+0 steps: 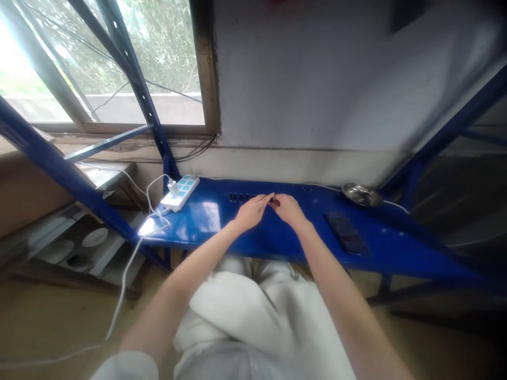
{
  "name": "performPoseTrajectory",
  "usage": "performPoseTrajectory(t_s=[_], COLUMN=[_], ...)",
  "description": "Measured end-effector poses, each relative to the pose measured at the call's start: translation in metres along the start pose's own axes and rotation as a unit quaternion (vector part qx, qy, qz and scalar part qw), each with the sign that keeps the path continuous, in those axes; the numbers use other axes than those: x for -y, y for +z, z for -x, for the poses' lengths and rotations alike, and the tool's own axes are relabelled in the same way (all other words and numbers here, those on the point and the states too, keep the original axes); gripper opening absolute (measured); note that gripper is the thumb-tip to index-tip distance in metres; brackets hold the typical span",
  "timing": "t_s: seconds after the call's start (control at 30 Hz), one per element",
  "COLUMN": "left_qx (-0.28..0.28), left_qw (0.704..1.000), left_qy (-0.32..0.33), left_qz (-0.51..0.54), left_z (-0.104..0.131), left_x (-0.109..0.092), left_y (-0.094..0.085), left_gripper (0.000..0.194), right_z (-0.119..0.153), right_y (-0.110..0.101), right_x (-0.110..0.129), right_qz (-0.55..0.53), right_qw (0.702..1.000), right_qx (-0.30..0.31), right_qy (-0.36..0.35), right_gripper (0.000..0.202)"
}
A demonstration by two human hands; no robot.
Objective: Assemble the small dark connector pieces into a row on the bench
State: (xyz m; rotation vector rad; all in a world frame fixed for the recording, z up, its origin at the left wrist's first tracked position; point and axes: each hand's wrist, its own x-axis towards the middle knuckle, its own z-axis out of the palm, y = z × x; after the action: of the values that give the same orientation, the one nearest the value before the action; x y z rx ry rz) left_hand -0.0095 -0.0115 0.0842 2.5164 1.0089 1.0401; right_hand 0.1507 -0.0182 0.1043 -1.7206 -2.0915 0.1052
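Both hands (pixel 250 211) meet at the frame's centre — clamped together on a dark piece (pixel 273 200) above the desk (pixel 273 240).

Room lies between power strip (pixel 181 192) and dark pieces (pixel 235 197).

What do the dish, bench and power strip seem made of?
Dish: probably polished metal, given its silvery, mirror-like glints. Bench: perhaps painted metal; its glossy blue top throws back bright light. Power strip: likely smooth plastic, by its even white casing.
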Motion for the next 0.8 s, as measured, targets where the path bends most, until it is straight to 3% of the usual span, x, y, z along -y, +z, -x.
performPoseTrajectory(t_s=[0.17, 0.33, 0.53, 0.8], left_qx=[-0.016, -0.037, -0.145, -0.163], left_qw=[1.0, 0.998, 0.97, 0.959], left_qy=[-0.001, -0.054, -0.154, -0.162], left_qz=[-0.007, -0.004, 0.122, 0.167], left_z=[0.003, -0.003, -0.009, -0.008], left_x=[0.001, -0.001, -0.01, -0.016], left_y=[-0.009, -0.027, -0.046, -0.053], left_gripper=[0.032, 0.02, 0.012, 0.012], right_z=[0.006, 0.007, 0.006, 0.001], right_y=[-0.002, -0.005, -0.01, -0.003], right_x=[0.01, 0.018, 0.024, 0.025], right_qz=[0.037, -0.007, -0.013, 0.004], right_qw=[0.998, 0.997, 1.0, 1.0], right_qx=[0.024, 0.01, -0.006, -0.007], right_qy=[-0.034, -0.082, -0.027, -0.018], right_gripper=[0.017, 0.017, 0.026, 0.024])
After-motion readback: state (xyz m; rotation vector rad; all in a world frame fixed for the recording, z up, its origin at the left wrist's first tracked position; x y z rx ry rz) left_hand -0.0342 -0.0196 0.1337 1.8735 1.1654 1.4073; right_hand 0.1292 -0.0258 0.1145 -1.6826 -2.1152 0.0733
